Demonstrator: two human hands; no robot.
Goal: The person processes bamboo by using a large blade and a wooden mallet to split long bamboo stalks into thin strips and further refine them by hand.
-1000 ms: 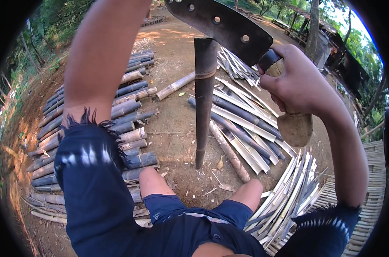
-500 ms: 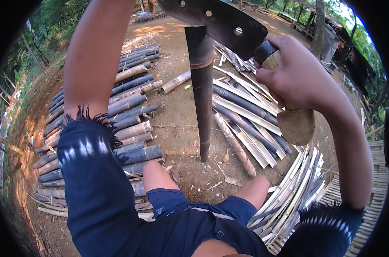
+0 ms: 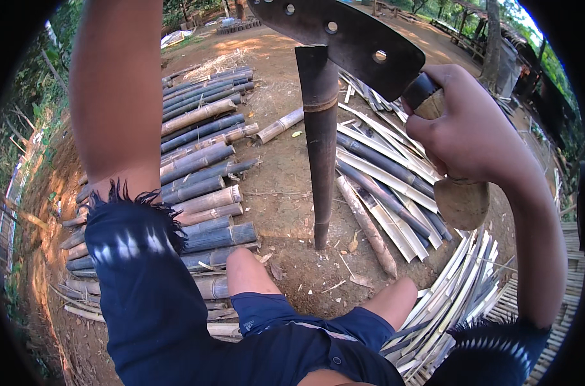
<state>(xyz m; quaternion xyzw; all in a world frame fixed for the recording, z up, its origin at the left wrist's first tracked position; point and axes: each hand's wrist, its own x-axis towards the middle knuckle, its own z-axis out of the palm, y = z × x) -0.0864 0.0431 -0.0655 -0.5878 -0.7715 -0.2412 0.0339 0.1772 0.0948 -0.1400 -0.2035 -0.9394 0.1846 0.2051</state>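
My right hand (image 3: 466, 135) is shut on the pale wooden handle (image 3: 463, 202) of a broad, dark chopping blade (image 3: 344, 38) with holes in it. The blade lies across the top of an upright dark bamboo pole (image 3: 321, 148), which stands on the bare dirt between my knees. My left forearm (image 3: 119, 96) rises along the left of the view and leaves it at the top edge, so the left hand itself is hidden. A dark blue frayed sleeve (image 3: 138, 257) covers the upper arm.
Round bamboo lengths (image 3: 196, 167) lie stacked in rows on the left. Split bamboo slats (image 3: 382, 161) lie in a heap on the right, with a paler fan of strips (image 3: 460, 289) by my right knee. Chips litter the dirt (image 3: 286, 193). Trees and a shelter stand behind.
The blade stays on top of the pole. My right hand and the pole have shifted slightly to the right in the view. The left arm remains raised.
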